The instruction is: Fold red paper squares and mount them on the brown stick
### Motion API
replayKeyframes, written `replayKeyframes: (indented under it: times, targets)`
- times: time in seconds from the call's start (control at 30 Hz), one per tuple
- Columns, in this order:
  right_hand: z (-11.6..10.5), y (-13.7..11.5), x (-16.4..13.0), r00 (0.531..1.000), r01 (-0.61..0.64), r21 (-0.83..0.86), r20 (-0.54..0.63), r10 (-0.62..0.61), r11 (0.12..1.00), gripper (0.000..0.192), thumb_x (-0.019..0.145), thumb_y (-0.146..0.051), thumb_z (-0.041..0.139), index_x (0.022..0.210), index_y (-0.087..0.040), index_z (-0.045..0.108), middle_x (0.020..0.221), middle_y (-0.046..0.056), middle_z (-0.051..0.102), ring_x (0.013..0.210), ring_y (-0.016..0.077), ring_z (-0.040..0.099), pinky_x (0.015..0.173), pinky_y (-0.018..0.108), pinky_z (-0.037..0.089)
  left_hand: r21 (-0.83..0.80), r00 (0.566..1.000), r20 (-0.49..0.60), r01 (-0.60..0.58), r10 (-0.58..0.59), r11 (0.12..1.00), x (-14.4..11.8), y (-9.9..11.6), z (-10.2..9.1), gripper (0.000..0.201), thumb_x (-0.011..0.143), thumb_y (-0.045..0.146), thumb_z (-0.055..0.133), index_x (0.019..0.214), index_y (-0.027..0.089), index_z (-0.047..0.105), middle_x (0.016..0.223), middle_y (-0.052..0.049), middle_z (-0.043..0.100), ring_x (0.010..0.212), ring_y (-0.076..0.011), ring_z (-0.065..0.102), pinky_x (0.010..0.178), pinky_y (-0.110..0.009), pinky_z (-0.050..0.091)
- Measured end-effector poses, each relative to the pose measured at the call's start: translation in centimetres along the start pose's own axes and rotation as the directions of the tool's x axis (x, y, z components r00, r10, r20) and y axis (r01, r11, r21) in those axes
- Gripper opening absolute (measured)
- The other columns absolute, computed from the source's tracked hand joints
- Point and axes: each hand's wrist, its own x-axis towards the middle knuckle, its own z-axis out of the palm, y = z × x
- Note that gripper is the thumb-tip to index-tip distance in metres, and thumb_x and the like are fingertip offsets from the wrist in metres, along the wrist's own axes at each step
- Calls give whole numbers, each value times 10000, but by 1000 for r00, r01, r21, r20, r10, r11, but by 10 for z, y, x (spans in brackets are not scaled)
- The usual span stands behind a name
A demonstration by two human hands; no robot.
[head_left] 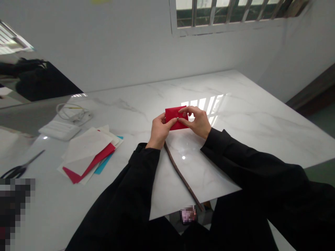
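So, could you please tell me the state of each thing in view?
Red paper: folded, pinched by both hands.
Left hand: gripping its left edge.
Right hand: gripping its top right.
Stick: lying flat.
Scissors: closed.
Paper stack: fanned, flat.

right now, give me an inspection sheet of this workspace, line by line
surface: white marble-look table, glossy, window glare near the hands
job's things: red folded paper held just above the table by both hands; thin brown stick lying below it, running to the near edge
clutter: stack of paper sheets, white, red and blue, at left; scissors at far left; white flat box behind the stack
grippers: left hand pinches the paper's left side; right hand has its fingers on the top right edge
cables: white coiled cable beside the box
surroundings: white wall, barred window above, dark object at far left
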Motion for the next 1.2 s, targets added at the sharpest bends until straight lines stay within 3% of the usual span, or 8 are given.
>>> replayKeyframes:
  times: [0.27,0.5,0.93,1.2]
  targets:
    - [1,0,0,998,-47,-46,31,49,998,140,881,-259,792,1011,-277,742,893,25,710,880,239,614,873,408,510,-5,1000,9,17,-17,1000,-1,1,0,440,724,327,870,1111,148,761,1063,-100,799,957,-248,743,947,-431,589]
    - [1,1,-1,1000,6,-1,23,-6,1000,120,887,-238,800,997,-262,759,871,23,690,876,229,613,876,398,494,-23,1000,12,20,-20,1000,-1,1,0,414,720,328,876,1073,143,762,1034,-93,804,930,-236,744,948,-424,591]
    - [-1,-3,-1,998,-3,-45,57,6,999,131,891,-228,774,1011,-281,773,889,24,712,885,241,615,862,399,492,-56,996,47,73,-71,996,-2,4,-1,407,727,323,875,1075,145,761,1054,-95,801,979,-249,747,982,-425,572]
    - [-1,-4,1,998,34,-51,62,-30,998,87,882,-185,773,921,-262,759,858,8,740,834,230,613,850,394,471,-90,990,75,125,-118,988,-2,6,-3,413,722,303,863,1085,131,768,1015,-99,806,933,-239,751,974,-415,572]
